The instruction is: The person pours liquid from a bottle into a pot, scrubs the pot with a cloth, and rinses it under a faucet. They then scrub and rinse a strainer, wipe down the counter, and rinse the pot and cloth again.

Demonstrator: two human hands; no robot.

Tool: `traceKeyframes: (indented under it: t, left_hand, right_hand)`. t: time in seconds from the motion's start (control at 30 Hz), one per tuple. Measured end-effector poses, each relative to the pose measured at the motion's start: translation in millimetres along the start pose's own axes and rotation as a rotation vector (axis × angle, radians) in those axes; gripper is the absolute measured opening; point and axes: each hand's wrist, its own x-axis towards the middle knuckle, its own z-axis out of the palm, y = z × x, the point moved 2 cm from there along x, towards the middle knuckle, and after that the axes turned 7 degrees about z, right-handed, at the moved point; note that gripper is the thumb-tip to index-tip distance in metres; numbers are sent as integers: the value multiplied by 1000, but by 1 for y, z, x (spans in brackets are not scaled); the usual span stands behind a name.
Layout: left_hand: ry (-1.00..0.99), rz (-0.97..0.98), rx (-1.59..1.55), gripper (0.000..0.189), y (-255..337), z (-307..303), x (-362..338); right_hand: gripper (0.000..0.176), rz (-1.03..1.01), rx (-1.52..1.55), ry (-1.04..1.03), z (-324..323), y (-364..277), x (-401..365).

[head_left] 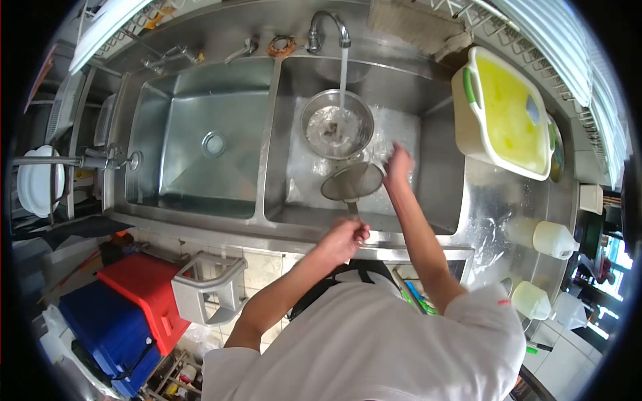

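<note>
My left hand (pixel 344 240) is closed around the handle of a round mesh strainer (pixel 352 182), which is held tilted over the front of the right sink basin (pixel 441 144). Just right of the strainer's rim is my right hand (pixel 400 162), its fingers curled and slightly blurred; I cannot tell what is in them. Behind the strainer, a round metal pot (pixel 307 127) stands in the basin under the running faucet (pixel 328 23). Water falls into it, and a small dark patch shows at its middle. Wet, foamy water covers part of the basin floor.
To the left is a second sink basin (pixel 200 180). A white tub (pixel 468 127) with yellow-green liquid stands on the right counter, with plastic jugs (pixel 554 239) nearer me. Below left are a red bin (pixel 144 284), a blue bin (pixel 100 327) and a grey plastic stool (pixel 190 294).
</note>
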Motion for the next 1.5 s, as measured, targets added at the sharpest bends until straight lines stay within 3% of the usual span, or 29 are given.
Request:
traceKeyframes:
  t: [0.1, 0.17, 0.23, 0.27, 0.33, 0.37, 0.43, 0.5, 0.57, 0.63, 0.67, 0.77, 0.8, 0.87, 0.97, 1.1, 1.13, 1.2, 1.23, 1.3, 1.37, 1.43, 1.5]
  left_hand:
    - [-29, -25, 102, 4, -22, 39, 10]
    - [-92, -83, 120, 5, -35, 55, 28]
    - [-162, -147, 147, 6, -41, 70, 47]
    - [-181, -182, 138, 7, -44, 76, 54]
    - [-292, -272, 125, 9, -65, 69, 79]
    - [-307, -295, 138, 9, -69, 67, 81]
    - [-418, -429, 357, 13, -64, 58, 78]
    - [-510, -398, 461, 22, -45, 46, 68]
    - [-420, -262, 720, 29, -12, 29, 53]
    - [-309, -135, 745, 34, 14, -5, 54]
    - [-251, -67, 743, 34, 28, -20, 54]
    - [-120, 84, 760, 35, 62, -63, 53]
    - [-124, 83, 761, 35, 69, -69, 49]
    - [-15, 162, 818, 35, 80, -75, 43]
    - [26, 229, 860, 36, 72, -85, 49]
    - [68, 279, 1009, 29, 38, -81, 65]
    - [45, 270, 1042, 29, 25, -78, 69]
    - [28, 465, 1306, 24, 1, -67, 67]
    - [3, 456, 1352, 24, -12, -61, 64]
    - [-121, 1153, 1737, 20, -32, -36, 46]
    - [-199, 1101, 1852, 22, -47, -21, 38]
    - [-353, 1280, 1959, 24, -69, -9, 29]
    - [-427, 1292, 2035, 26, -89, -8, 34]
  right_hand:
    - [50, 70, -189, 22, -86, -18, -57]
    - [53, 148, -168, 59, -129, -9, -58]
    - [53, 487, -87, 31, -144, -10, -76]
    - [53, 478, -69, 47, -148, -11, -77]
    - [40, 651, 68, -456, -145, -11, -75]
    - [40, 635, 86, -437, -153, -2, -60]
    - [27, 488, -222, -395, -173, 22, -21]
    - [20, 502, -181, -319, -183, 20, -22]
    - [16, 525, -131, -247, -188, 15, -33]
    - [15, 181, -894, -122, -190, -14, -63]
    - [12, 134, -1022, -118, -207, -7, -57]
    - [17, 34, -1048, -178, -245, -6, -64]
    - [19, 115, -919, -127, -236, -20, -93]
    - [20, 104, -945, -111, -241, -33, -120]
    - [23, 99, -969, -113, -270, -28, -145]
    - [15, -79, -840, -81, -304, 1, -194]
    - [15, -113, -818, -55, -311, 8, -209]
    - [15, -139, -750, -8, -330, 26, -239]
    - [14, -260, -787, 27, -344, 44, -247]
    - [13, -377, -781, 70, -364, 76, -270]
    - [13, -434, -669, 201, -383, 109, -306]
    - [18, -468, -639, 245, -409, 151, -340]
    - [21, -529, -669, 399, -438, 200, -372]
